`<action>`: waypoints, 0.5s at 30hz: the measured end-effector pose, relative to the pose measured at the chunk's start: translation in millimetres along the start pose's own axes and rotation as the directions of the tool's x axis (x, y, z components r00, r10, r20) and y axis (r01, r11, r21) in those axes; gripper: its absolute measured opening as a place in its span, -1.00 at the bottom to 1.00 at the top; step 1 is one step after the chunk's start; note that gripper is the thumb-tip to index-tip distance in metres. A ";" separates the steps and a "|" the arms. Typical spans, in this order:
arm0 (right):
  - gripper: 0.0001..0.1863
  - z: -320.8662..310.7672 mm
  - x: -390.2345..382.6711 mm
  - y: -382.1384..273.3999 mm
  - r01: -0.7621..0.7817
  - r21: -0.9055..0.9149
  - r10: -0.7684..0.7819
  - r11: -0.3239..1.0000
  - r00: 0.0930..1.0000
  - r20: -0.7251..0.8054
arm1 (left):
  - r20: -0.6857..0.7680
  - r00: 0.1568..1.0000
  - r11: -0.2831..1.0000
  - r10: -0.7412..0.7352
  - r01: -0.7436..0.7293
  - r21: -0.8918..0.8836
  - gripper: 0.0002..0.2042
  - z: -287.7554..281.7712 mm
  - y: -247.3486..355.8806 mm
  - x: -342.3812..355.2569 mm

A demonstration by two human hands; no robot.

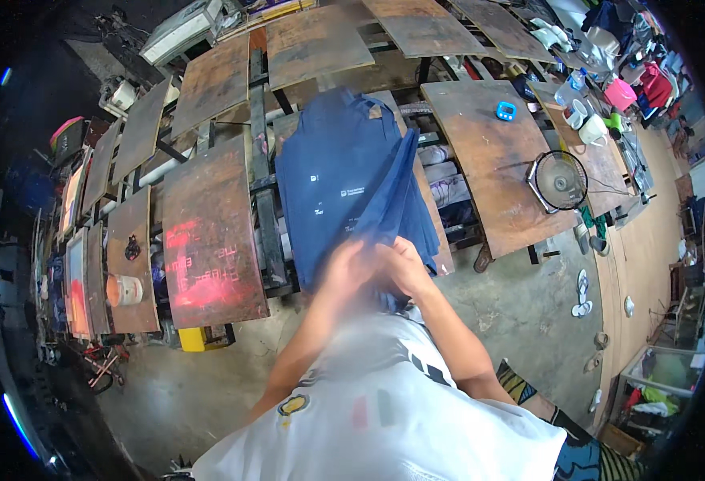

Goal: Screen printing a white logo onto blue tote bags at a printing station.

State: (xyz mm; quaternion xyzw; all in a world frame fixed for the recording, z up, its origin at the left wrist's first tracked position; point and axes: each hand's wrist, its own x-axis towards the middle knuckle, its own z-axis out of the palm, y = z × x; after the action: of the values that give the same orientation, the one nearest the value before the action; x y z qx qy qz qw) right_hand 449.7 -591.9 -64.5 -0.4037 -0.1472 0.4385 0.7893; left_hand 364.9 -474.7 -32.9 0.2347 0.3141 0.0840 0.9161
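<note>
A stack of navy blue cloth pieces point(304, 176) with small white prints lies over a board in front of me. Its far end narrows, and the top piece is lifted into a loose diagonal fold along the right side. At the near end of that fold, my right hand point(404, 268) is closed with its fingers curled on the navy cloth. Close beside it, my left hand point(348, 268) rests against the same cloth. Motion blur smears its fingers, so their grip does not show.
Wooden boards stand in rows on metal frames, among them a red-stained board point(212, 232) on the left. An orange-white tub point(124, 289) is farther left. To the right are a small round fan point(559, 181), a blue timer point(505, 111) and a white jug point(593, 131).
</note>
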 end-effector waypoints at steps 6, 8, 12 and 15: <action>-0.85 1.5 1.0 -1.0 0.010 -0.008 -0.010 1.000 0.999 0.032 | 0.064 0.996 0.977 0.056 -0.068 0.204 -0.78 -9.0 7.4 0.4; -0.85 1.6 -0.1 -3.3 -0.021 -0.014 0.021 1.000 1.000 0.001 | 0.232 0.953 0.722 0.196 -0.301 0.623 -0.79 -14.3 11.5 5.4; -0.85 -5.1 -1.2 -6.4 -0.046 -0.173 0.050 0.984 0.999 0.022 | 0.237 0.960 0.729 0.146 -0.266 0.630 -0.76 -12.7 17.0 -1.0; -0.84 -8.6 0.3 -3.9 -0.086 -0.186 0.095 0.979 0.995 0.037 | 0.305 0.935 0.598 0.181 -0.351 0.721 -0.77 -19.6 14.5 2.7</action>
State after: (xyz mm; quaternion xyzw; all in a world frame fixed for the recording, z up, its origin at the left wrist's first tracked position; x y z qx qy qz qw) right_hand 457.2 -597.2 -66.9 -0.4712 -0.1869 0.4677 0.7241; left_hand 354.9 -453.8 -41.0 0.6512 0.1871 0.0554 0.7334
